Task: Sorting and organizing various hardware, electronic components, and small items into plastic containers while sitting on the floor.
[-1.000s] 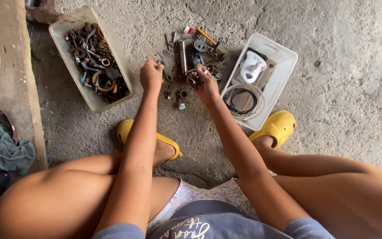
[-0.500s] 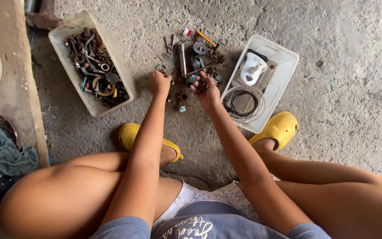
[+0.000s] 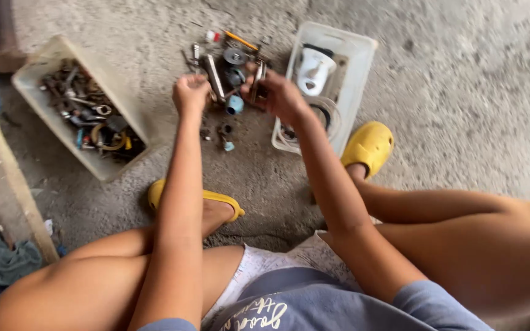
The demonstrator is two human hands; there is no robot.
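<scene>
Two hands (image 3: 191,93) (image 3: 277,93) sort metal parts (image 3: 231,58) (white tubs (image 3: 354,73) flanking).

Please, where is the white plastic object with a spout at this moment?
In the head view, the white plastic object with a spout lies in the far end of the clear plastic tub, just beyond the right hand.

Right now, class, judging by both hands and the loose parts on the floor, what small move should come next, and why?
Probably the right hand should carry its small metal parts to the open white plastic bin beside it; the left hand is closed in a fist over the scattered floor parts.
</scene>
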